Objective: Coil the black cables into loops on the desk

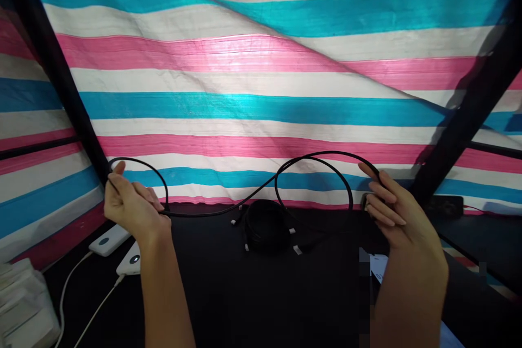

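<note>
A long black cable point(228, 211) stretches between my two hands above the dark table, making a loose loop nearer the right side. My left hand point(132, 201) is closed round it at the left, where a short bend of cable arches over the knuckles. At the right, my right hand point(393, 209) holds another stretch of the cable between thumb and fingers, the fingers half curled. Below the held cable lies a coiled bundle of black cable point(267, 227) on the table, and several pale connector ends show around it.
Two white power banks point(109, 240) with white cords lie by my left forearm. White boxy items point(26, 304) are stacked at the lower left. A phone-like black device point(446, 205) rests at the right. Black frame posts point(61, 76) and a striped sheet point(244, 76) enclose the table point(265, 304).
</note>
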`<state>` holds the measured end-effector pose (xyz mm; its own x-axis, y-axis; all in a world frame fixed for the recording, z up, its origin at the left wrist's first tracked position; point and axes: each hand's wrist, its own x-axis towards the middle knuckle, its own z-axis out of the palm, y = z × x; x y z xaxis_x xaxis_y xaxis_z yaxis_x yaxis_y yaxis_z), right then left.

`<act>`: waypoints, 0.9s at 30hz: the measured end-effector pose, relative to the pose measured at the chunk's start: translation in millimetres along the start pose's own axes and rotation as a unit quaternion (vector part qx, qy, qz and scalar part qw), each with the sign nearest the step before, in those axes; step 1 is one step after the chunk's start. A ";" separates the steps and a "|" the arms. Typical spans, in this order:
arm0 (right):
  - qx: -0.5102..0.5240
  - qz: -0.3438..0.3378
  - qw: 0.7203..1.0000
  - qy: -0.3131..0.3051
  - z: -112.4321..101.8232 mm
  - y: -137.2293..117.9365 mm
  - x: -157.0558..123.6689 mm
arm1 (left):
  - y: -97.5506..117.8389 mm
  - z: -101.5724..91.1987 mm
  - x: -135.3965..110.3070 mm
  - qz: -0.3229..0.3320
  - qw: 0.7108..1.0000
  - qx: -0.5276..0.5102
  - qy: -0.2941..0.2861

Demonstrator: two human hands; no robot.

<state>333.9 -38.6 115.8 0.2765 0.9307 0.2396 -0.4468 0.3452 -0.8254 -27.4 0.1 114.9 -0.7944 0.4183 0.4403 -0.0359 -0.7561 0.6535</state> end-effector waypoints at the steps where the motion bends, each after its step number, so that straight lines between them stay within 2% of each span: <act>1: -0.028 -0.018 0.999 0.012 3.7 1.4 0.1 | 3.8 0.3 -1.1 0.004 1.000 -0.007 0.014; 3: -0.074 -0.057 0.995 0.018 12.4 5.2 0.0 | 11.9 3.5 -5.5 0.012 1.000 -0.016 0.022; 5: -0.102 -0.087 0.991 -0.002 22.0 10.3 -0.4 | 19.6 9.0 -12.3 0.018 1.000 -0.017 0.000; 9: -0.135 -0.148 0.978 -0.050 39.4 21.7 -0.8 | 28.2 21.3 -27.5 -0.009 0.993 0.016 -0.113; 14: -0.095 -0.204 0.969 -0.101 54.3 31.0 -2.6 | 20.4 30.8 -38.7 -0.058 0.963 0.088 -0.250; 17: -0.059 -0.215 0.968 -0.111 61.3 32.5 -4.0 | 12.4 34.6 -42.9 -0.073 0.933 0.102 -0.336; 20: -0.029 -0.208 0.972 -0.107 67.3 31.9 -5.8 | 6.1 38.7 -48.2 -0.081 0.911 0.109 -0.390; 27: 0.077 -0.172 0.974 -0.128 70.0 27.6 -8.6 | -8.9 43.1 -54.8 -0.220 0.862 0.130 -0.437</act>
<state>259.6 -28.6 126.7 0.2201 0.7497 0.6241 -0.4937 0.6374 -0.5916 42.6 5.6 111.4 0.0264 0.9410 0.3373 0.0101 -0.3376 0.9412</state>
